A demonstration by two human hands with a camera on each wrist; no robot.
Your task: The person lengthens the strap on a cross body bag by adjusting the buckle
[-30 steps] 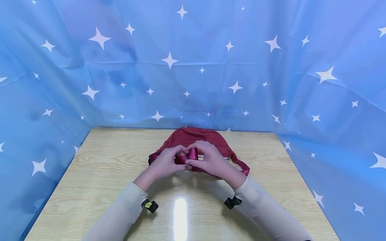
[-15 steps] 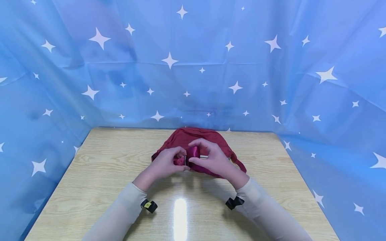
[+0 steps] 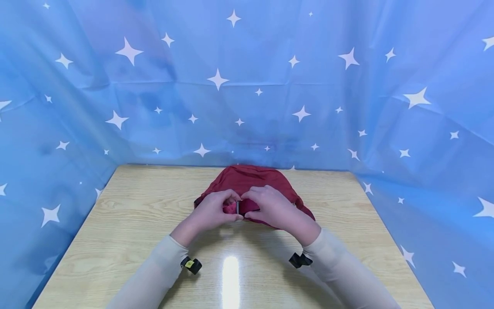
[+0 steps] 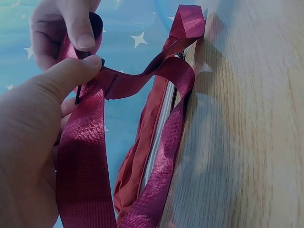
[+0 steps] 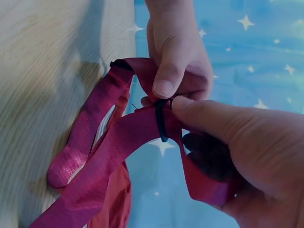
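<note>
A dark red fabric bag (image 3: 254, 178) lies at the back of the table, its pale zipper (image 4: 164, 111) showing in the left wrist view. Its crimson webbing strap (image 5: 126, 135) runs up between both hands through a black strap slider (image 5: 161, 121). My left hand (image 3: 210, 209) pinches the strap on the slider's left side, thumb tip close to it. From the right, my right hand (image 3: 275, 209) pinches the strap with its thumb right at the slider. A loop of strap (image 5: 204, 183) hangs below the right fingers. In the head view the hands cover much of the strap.
The wooden table (image 3: 135, 240) extends to both sides and in front of the bag. A blue curtain with white stars (image 3: 247, 86) surrounds its back and sides. Black wrist cameras hang beneath both sleeves, the left camera (image 3: 191, 265) marked with yellow.
The right hand first drew slightly away from the left with the strap loop, then lowered, and the raised loop between its fingers flattened. The left hand has barely moved.
</note>
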